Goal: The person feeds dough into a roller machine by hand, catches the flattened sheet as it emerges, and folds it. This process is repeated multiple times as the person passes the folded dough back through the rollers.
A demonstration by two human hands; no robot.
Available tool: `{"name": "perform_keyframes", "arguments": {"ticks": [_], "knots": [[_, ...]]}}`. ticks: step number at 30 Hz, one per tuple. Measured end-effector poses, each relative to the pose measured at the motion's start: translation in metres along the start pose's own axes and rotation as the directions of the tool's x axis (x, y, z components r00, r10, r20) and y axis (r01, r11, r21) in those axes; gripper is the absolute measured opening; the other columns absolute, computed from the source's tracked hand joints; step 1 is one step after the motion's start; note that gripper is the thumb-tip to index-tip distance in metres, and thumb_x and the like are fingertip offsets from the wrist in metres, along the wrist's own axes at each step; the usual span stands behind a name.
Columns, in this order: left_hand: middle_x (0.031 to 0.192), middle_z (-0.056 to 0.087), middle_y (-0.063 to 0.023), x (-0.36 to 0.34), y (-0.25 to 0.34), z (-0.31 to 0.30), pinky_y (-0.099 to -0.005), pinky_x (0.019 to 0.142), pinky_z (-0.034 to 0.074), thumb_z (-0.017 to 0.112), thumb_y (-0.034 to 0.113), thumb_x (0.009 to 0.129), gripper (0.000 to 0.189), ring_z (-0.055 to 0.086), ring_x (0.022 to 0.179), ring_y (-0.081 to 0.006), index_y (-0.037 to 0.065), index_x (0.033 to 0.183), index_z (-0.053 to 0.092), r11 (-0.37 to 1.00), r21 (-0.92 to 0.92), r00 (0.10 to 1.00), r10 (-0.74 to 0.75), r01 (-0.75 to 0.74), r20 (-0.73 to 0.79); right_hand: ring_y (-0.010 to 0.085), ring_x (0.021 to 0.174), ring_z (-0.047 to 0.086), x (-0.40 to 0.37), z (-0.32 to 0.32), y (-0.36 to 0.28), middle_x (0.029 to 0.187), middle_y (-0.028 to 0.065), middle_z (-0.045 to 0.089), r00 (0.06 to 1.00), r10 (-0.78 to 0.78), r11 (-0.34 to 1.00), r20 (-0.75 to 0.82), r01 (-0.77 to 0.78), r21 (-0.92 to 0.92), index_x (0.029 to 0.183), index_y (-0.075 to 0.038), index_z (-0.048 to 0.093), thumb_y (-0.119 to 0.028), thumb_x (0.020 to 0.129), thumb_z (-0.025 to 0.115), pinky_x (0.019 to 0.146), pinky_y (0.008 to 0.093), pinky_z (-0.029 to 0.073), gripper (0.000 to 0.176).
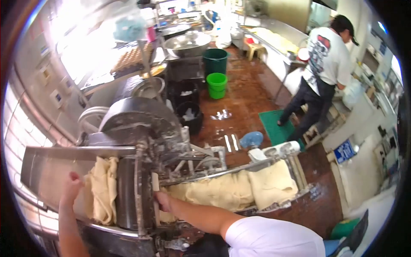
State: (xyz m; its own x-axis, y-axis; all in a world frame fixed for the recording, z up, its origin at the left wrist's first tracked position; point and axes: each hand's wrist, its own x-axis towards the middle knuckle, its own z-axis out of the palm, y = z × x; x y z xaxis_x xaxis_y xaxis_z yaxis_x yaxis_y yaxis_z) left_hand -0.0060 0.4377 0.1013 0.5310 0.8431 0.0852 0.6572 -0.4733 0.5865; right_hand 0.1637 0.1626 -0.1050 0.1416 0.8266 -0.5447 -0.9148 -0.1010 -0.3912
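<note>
Just left of a thick folded slab of dough (pixel 104 190), my left hand (pixel 73 184) is raised over the metal feed tray (pixel 60 169) with its fingers curled in. The slab lies against the dark roller (pixel 126 192) of a dough sheeter (pixel 139 118). On the roller's other side, my right hand (pixel 162 200) reaches down by a pale upright strip (pixel 155 182), at the near end of a long dough sheet (pixel 214 190). Its fingertips are hidden, so its grip does not show. The sheet's far end is folded over into a flat dough piece (pixel 274 184).
A person (pixel 325 64) in a white shirt stands at the right-hand counter on a green mat (pixel 274 128). Green buckets (pixel 217 85) and black bins (pixel 188 115) stand on the wet-looking red floor (pixel 248 90). A large metal bowl (pixel 188 43) is behind the sheeter.
</note>
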Motion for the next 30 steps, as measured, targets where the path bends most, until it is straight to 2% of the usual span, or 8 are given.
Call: {"name": "perform_keyframes", "arguments": {"ticks": [10, 13, 15, 21, 22, 23, 27, 30], "knots": [[0.063, 0.057, -0.0118, -0.027, 0.058, 0.025, -0.0373, 0.059, 0.048, 0.055, 0.007, 0.08, 0.012, 0.059, 0.06, -0.0216, -0.003, 0.081, 0.062, 0.958, 0.286, 0.903, -0.106, -0.019, 0.416, 0.0257, 0.09, 0.061, -0.094, -0.044, -0.058, 0.106, 0.0131, 0.064, 0.98, -0.113, 0.829, -0.163, 0.002, -0.559, 0.119, -0.001, 0.057, -0.026, 0.082, 0.068, 0.076, 0.0398, 0.048, 0.046], [0.073, 0.059, -0.0091, -0.006, 0.013, 0.017, -0.0334, 0.066, 0.047, 0.055, 0.008, 0.083, 0.016, 0.059, 0.071, -0.0181, -0.002, 0.092, 0.063, 0.864, 0.406, 0.949, 0.219, -0.297, 0.228, 0.0239, 0.089, 0.062, -0.102, -0.056, -0.06, 0.104, 0.0126, 0.064, 0.966, -0.247, 0.839, -0.08, 0.171, -0.517, 0.117, -0.002, 0.059, -0.022, 0.08, 0.069, 0.078, 0.0384, 0.048, 0.043], [0.083, 0.058, -0.0048, -0.011, 0.018, 0.007, -0.0295, 0.074, 0.045, 0.056, 0.009, 0.083, 0.023, 0.056, 0.08, -0.0156, 0.0, 0.105, 0.059, 0.943, 0.092, 0.941, 0.328, -0.32, -0.087, 0.0236, 0.089, 0.062, -0.11, -0.065, -0.065, 0.102, 0.0121, 0.065, 0.966, -0.252, 0.816, -0.055, 0.181, -0.548, 0.116, -0.002, 0.06, -0.022, 0.08, 0.069, 0.077, 0.0378, 0.049, 0.042], [0.088, 0.061, -0.0021, -0.239, 0.227, -0.017, -0.0272, 0.07, 0.046, 0.073, 0.037, 0.078, 0.052, 0.059, 0.082, -0.0114, 0.0, 0.11, 0.056, 0.86, -0.479, 0.941, 0.291, -0.178, 0.172, 0.0226, 0.087, 0.062, -0.173, -0.059, -0.091, 0.099, 0.0123, 0.066, 0.938, -0.266, 0.829, -0.222, 0.105, -0.549, 0.114, 0.004, 0.059, -0.028, 0.084, 0.067, 0.082, 0.0354, 0.049, 0.045], [0.093, 0.065, -0.0059, -0.273, 0.234, -0.014, -0.0289, 0.068, 0.047, 0.077, 0.042, 0.074, 0.058, 0.062, 0.082, -0.0157, -0.002, 0.107, 0.058, 0.838, -0.494, 0.872, 0.404, -0.231, 0.277, 0.0241, 0.089, 0.063, -0.179, -0.072, -0.104, 0.101, 0.014, 0.066, 0.982, -0.159, 0.727, 0.106, 0.189, -0.661, 0.113, 0.006, 0.059, -0.026, 0.085, 0.067, 0.086, 0.036, 0.048, 0.044], [0.103, 0.067, -0.014, -0.264, 0.229, -0.011, -0.032, 0.072, 0.049, 0.077, 0.035, 0.076, 0.054, 0.065, 0.087, -0.0236, -0.006, 0.107, 0.061, 0.711, -0.553, 0.457, 0.703, -0.434, 0.546, 0.0247, 0.091, 0.065, -0.181, -0.068, -0.101, 0.103, 0.0154, 0.067, 0.976, -0.214, 0.82, 0.027, 0.195, -0.539, 0.113, 0.006, 0.059, -0.025, 0.084, 0.068, 0.085, 0.0359, 0.05, 0.043], [0.11, 0.063, -0.0118, -0.341, 0.243, 0.071, -0.0295, 0.087, 0.047, 0.063, 0.02, 0.09, 0.041, 0.061, 0.1, -0.0188, 0.0, 0.125, 0.055, 0.899, -0.426, 0.187, 0.402, 0.106, 0.896, 0.0267, 0.09, 0.066, -0.193, -0.08, -0.107, 0.103, 0.0174, 0.067, 0.967, -0.256, 0.832, -0.016, 0.212, -0.512, 0.115, 0.008, 0.058, -0.02, 0.082, 0.071, 0.083, 0.0368, 0.051, 0.044], [0.108, 0.063, -0.0086, -0.393, 0.186, 0.18, -0.0276, 0.088, 0.045, 0.063, 0.019, 0.089, 0.039, 0.057, 0.099, -0.0141, 0.0, 0.122, 0.055, 0.675, -0.539, 0.461, 0.318, 0.503, 0.828, 0.0253, 0.09, 0.066, -0.22, -0.075, -0.122, 0.103, 0.0168, 0.066, 0.979, -0.203, 0.803, -0.001, 0.165, -0.573, 0.115, 0.009, 0.057, -0.016, 0.082, 0.07, 0.083, 0.0366, 0.051, 0.044]]}}
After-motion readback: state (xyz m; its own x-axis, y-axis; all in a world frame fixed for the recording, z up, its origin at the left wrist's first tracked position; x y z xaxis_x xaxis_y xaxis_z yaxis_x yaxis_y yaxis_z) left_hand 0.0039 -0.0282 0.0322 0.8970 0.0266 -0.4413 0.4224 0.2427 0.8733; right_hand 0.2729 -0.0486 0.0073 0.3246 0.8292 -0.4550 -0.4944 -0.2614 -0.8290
